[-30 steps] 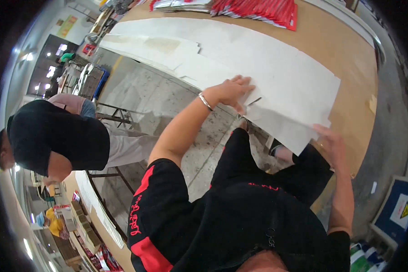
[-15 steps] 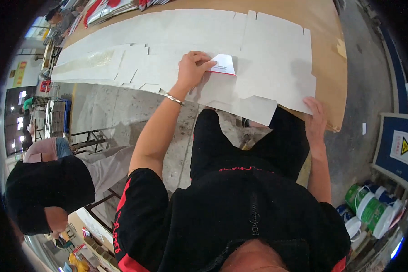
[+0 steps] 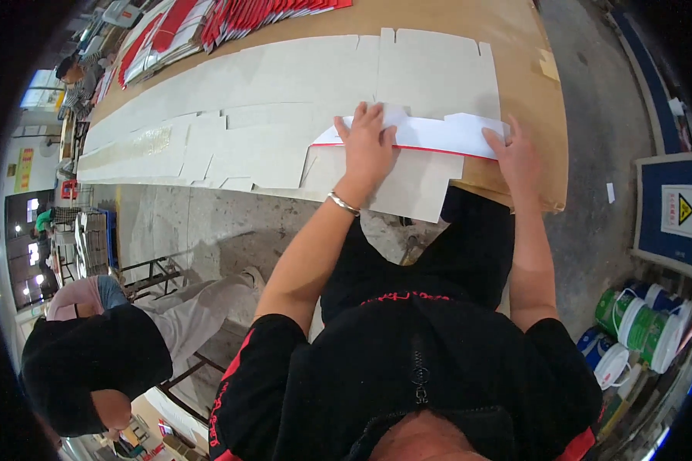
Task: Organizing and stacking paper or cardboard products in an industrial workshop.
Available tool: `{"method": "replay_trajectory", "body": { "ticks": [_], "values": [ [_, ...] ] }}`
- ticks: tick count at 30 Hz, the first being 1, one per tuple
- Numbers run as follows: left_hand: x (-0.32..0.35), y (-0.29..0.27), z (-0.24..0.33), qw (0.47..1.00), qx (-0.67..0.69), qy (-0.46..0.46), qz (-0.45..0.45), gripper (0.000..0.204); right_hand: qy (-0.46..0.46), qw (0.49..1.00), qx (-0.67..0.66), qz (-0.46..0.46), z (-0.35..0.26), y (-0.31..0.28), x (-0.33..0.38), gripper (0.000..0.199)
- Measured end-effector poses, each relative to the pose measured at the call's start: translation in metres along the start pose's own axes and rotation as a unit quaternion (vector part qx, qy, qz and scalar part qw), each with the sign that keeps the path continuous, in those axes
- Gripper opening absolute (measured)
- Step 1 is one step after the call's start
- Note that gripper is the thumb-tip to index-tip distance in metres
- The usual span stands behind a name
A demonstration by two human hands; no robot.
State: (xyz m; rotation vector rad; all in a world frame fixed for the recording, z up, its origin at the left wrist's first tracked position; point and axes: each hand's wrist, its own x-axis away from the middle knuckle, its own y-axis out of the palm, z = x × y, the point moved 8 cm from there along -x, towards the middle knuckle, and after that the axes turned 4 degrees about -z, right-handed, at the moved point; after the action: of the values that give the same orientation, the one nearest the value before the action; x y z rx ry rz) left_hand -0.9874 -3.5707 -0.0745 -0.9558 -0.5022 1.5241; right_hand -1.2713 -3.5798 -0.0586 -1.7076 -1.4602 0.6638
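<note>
A long folded piece of white card with a red lower edge lies across the grey cardboard sheets on the table. My left hand presses its left half, fingers stretched and slightly apart; a silver bangle circles that wrist. At the card's right end is my right hand, with the thumb on the white face and the fingers around the end. Part of the card under my left palm is hidden.
Stacked red and white card pieces lie at the table's far side. Brown board covers the table's right end. On the left a person in black bends over. Green and white buckets stand on the floor at right.
The white card now stretches farther right as a long strip. My left hand has moved right along it, and my right hand has gone from the board's edge up to the card's right end.
</note>
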Motion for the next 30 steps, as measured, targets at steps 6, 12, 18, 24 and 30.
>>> {"method": "replay_trajectory", "body": {
  "ticks": [6, 12, 18, 24, 30],
  "values": [
    [0.006, 0.014, 0.038, 0.979, -0.135, 0.125, -0.085, 0.055, -0.051, 0.990, -0.117, 0.051, -0.012, -0.023, -0.005, 0.065],
    [-0.015, 0.021, 0.039, 0.983, -0.122, 0.102, -0.092, 0.056, -0.116, 0.882, -0.383, 0.248, -0.030, -0.052, 0.039, 0.051],
    [0.006, 0.062, 0.111, 0.963, -0.104, 0.218, -0.120, 0.053, -0.034, 0.840, -0.537, -0.070, -0.016, 0.085, 0.048, 0.033],
    [0.009, 0.044, 0.063, 0.970, -0.170, 0.155, -0.083, 0.051, -0.011, 0.979, -0.185, 0.089, -0.034, 0.018, 0.050, 0.031],
    [0.010, 0.058, 0.051, 0.938, -0.170, 0.156, -0.257, 0.051, -0.429, 0.895, 0.017, 0.119, -0.107, 0.037, 0.060, 0.046]
  ]
}}
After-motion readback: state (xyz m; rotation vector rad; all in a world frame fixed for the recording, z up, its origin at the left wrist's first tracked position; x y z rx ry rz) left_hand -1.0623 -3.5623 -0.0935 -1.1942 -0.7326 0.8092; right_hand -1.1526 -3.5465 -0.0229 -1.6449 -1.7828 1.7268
